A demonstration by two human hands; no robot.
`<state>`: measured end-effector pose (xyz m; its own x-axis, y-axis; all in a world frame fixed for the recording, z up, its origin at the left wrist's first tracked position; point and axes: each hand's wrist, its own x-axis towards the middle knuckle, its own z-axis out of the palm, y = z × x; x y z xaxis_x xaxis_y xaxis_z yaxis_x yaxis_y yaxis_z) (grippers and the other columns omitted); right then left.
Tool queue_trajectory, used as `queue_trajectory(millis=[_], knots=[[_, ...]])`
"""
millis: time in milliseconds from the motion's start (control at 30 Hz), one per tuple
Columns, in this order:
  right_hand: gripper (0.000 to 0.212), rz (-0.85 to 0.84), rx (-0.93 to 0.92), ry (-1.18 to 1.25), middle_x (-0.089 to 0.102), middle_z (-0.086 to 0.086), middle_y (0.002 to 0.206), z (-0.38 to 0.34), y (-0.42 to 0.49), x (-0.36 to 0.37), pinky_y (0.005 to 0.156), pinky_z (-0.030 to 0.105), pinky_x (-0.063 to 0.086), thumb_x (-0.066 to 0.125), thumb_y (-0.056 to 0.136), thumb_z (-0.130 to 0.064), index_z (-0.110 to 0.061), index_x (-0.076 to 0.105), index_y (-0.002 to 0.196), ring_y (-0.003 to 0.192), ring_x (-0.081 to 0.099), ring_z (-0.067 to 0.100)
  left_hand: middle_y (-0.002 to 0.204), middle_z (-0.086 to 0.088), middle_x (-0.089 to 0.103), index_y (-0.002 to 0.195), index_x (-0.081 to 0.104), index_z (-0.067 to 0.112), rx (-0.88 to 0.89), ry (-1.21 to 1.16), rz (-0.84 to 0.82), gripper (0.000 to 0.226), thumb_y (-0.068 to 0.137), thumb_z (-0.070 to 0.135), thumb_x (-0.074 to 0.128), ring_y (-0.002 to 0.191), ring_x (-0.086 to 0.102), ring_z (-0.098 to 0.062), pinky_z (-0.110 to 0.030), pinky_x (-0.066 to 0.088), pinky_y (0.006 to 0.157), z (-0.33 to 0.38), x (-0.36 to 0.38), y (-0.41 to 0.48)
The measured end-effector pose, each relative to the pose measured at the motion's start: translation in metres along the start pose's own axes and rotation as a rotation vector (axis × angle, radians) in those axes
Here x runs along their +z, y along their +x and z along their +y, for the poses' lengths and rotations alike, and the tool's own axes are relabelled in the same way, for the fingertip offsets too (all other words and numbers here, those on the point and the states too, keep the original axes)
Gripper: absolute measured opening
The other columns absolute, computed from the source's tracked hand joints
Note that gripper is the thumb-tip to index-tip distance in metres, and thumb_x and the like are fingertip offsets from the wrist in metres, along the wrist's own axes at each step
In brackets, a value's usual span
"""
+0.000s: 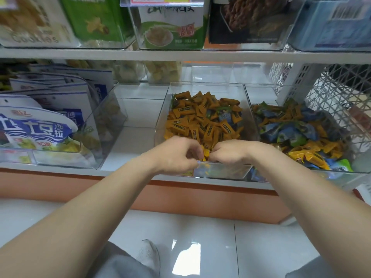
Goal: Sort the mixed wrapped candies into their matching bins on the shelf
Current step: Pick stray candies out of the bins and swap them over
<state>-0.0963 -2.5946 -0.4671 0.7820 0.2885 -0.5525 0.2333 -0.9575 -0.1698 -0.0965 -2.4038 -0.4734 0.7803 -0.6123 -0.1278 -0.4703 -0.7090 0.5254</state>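
Observation:
A clear middle bin (204, 87) on the lower shelf holds mostly orange wrapped candies (200, 121), with a few blue and green ones (224, 117) mixed in. To its right, a second clear bin (257, 125) holds a mix of blue, green and orange candies (297, 133). My left hand (176, 155) and my right hand (230, 152) meet over the front edge of the middle bin, fingers curled. Between them they pinch orange candies (205, 153). Which hand holds which piece is partly hidden.
A clear bin of white-and-blue snack bags (40, 125) stands at the left of the shelf. A white lattice basket (341, 101) is at the far right. The upper shelf (180, 55) carries boxed snacks. My shoe (148, 255) rests on the tiled floor below.

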Motion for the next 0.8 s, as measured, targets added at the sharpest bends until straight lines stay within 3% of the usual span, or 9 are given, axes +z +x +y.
queue_trajectory(millis=[67, 200, 300, 500, 600, 633, 700, 733, 800], knots=[[0.034, -0.003, -0.008, -0.007, 0.06, 0.026, 0.115, 0.001, -0.001, 0.0, 0.066, 0.038, 0.027, 0.039, 0.1, -0.017, 0.006, 0.062, 0.106, 0.081, 0.041, 0.022, 0.104, 0.009, 0.069, 0.106, 0.066, 0.03, -0.027, 0.129, -0.071, 0.022, 0.085, 0.037, 0.066, 0.093, 0.062, -0.011, -0.03, 0.053, 0.081, -0.002, 0.007, 0.0], [0.034, 0.014, -0.034, 0.015, 0.059, 0.023, 0.108, 0.003, -0.001, 0.005, 0.083, 0.045, 0.043, 0.036, 0.098, -0.022, 0.001, 0.061, 0.094, 0.096, 0.052, 0.038, 0.117, 0.005, 0.069, 0.121, 0.065, 0.024, -0.026, 0.249, -0.061, 0.046, 0.077, 0.037, 0.066, 0.101, 0.062, -0.017, -0.03, 0.053, 0.083, -0.002, 0.008, 0.004], [0.034, 0.072, -0.003, 0.074, 0.045, 0.008, 0.08, 0.004, -0.001, 0.008, 0.068, 0.041, 0.031, 0.036, 0.098, -0.033, -0.015, 0.045, 0.071, 0.078, 0.041, 0.025, 0.114, 0.004, 0.068, 0.121, 0.063, 0.024, -0.079, 0.201, -0.1, 0.048, 0.075, 0.038, 0.069, 0.098, 0.062, -0.017, -0.032, 0.054, 0.085, -0.003, 0.008, 0.003], [0.031, 0.162, -0.103, 0.299, 0.035, 0.01, 0.072, 0.008, -0.009, 0.007, 0.061, 0.041, 0.024, 0.048, 0.085, -0.038, -0.013, 0.042, 0.068, 0.068, 0.032, 0.022, 0.114, 0.006, 0.064, 0.127, 0.058, 0.025, -0.114, 0.186, -0.196, 0.054, 0.078, 0.044, 0.072, 0.104, 0.059, -0.018, -0.032, 0.052, 0.085, -0.004, 0.007, 0.005], [0.026, 0.248, -0.152, 0.377, 0.064, 0.002, 0.079, 0.013, -0.016, 0.004, 0.063, 0.033, 0.04, 0.053, 0.09, -0.042, -0.02, 0.068, 0.092, 0.068, 0.054, 0.008, 0.115, 0.007, 0.061, 0.135, 0.052, 0.032, -0.079, 0.304, -0.225, 0.062, 0.079, 0.051, 0.07, 0.107, 0.057, -0.019, -0.029, 0.044, 0.078, -0.002, 0.01, 0.009], [0.024, 0.299, -0.16, 0.381, 0.067, -0.004, 0.085, 0.016, -0.018, 0.004, 0.064, 0.03, 0.045, 0.053, 0.096, -0.039, -0.023, 0.069, 0.103, 0.072, 0.059, 0.001, 0.12, 0.007, 0.062, 0.136, 0.052, 0.033, -0.07, 0.328, -0.217, 0.063, 0.079, 0.052, 0.07, 0.11, 0.057, -0.019, -0.03, 0.045, 0.08, -0.002, 0.011, 0.01], [0.028, 0.431, -0.157, 0.365, 0.07, -0.003, 0.102, 0.02, -0.023, 0.003, 0.078, 0.035, 0.053, 0.047, 0.102, -0.034, -0.022, 0.064, 0.12, 0.089, 0.065, 0.009, 0.126, 0.009, 0.062, 0.137, 0.053, 0.033, -0.061, 0.312, -0.206, 0.063, 0.079, 0.052, 0.071, 0.113, 0.056, -0.017, -0.031, 0.047, 0.086, -0.003, 0.012, 0.012], [0.029, 0.484, -0.161, 0.371, 0.069, -0.002, 0.108, 0.023, -0.025, 0.003, 0.083, 0.031, 0.053, 0.045, 0.103, -0.032, -0.023, 0.062, 0.124, 0.094, 0.065, 0.011, 0.126, 0.009, 0.062, 0.136, 0.054, 0.032, -0.058, 0.285, -0.207, 0.062, 0.079, 0.051, 0.072, 0.114, 0.056, -0.016, -0.031, 0.048, 0.088, -0.004, 0.011, 0.012], [0.028, 0.569, -0.194, 0.409, 0.063, -0.015, 0.101, 0.027, -0.029, 0.005, 0.071, 0.008, 0.042, 0.045, 0.103, -0.028, -0.026, 0.058, 0.128, 0.084, 0.058, -0.005, 0.122, 0.01, 0.063, 0.131, 0.059, 0.03, -0.058, 0.216, -0.21, 0.056, 0.08, 0.048, 0.075, 0.112, 0.057, -0.014, -0.029, 0.048, 0.088, -0.005, 0.009, 0.011]])
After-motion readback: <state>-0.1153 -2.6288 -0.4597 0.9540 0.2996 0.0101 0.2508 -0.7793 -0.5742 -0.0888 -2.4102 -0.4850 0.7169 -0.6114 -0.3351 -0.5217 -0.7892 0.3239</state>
